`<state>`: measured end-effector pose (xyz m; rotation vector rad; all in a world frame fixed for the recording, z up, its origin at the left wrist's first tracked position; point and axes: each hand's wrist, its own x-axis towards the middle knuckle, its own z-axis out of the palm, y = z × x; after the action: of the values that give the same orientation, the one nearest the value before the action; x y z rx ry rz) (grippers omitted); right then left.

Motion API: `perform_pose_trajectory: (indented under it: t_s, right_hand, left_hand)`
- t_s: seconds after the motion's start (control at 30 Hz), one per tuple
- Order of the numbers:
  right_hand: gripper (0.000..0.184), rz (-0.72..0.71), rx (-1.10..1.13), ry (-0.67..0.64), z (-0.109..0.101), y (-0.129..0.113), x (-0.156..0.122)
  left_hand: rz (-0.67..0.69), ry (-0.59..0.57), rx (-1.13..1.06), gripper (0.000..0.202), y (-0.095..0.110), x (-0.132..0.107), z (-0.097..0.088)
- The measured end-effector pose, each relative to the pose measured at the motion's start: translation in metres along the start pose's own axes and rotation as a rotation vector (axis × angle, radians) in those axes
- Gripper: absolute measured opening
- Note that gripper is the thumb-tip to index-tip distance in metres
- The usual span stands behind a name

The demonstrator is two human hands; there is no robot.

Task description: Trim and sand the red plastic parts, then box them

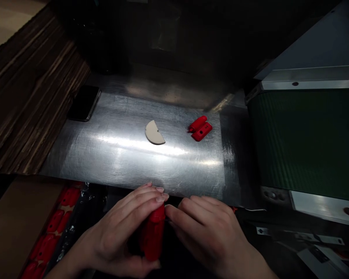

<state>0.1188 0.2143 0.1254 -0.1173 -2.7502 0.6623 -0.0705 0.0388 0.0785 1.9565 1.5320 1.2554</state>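
Beyond the left hand (125, 224) and right hand (208, 226) lies a brushed silver metal tabletop (119, 159). The left clasps a red cylindrical plastic-looking part (154, 236); whether the right, curled beside its top, pinches anything, I cannot tell. Probably that end is being worked, calling for a steady left grip. No writing is legible.

white glare (130, 143) streaks the metal worktop (139, 164)

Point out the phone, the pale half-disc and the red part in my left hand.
Phone (84, 103): head view, on its dark flat face.
Pale half-disc (154, 134): head view, on its upper face.
Red part (154, 236): head view, on its side.
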Motion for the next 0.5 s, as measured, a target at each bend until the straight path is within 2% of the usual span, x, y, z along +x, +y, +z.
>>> perform_pose_trajectory:
  t_s: [0.27, 0.5]
  right_hand:
    - [0.027, -0.018, -0.097, 0.012, 0.0016, -0.0037, -0.0034]
    - [0.022, 0.045, 0.024, 0.088, 0.0063, -0.0041, -0.0013]
  left_hand:
    - [0.000, 0.016, 0.027, 0.082, 0.0014, 0.0028, 0.0004]
    - [-0.010, 0.025, 0.030, 0.088, 0.0017, 0.0012, 0.0021]
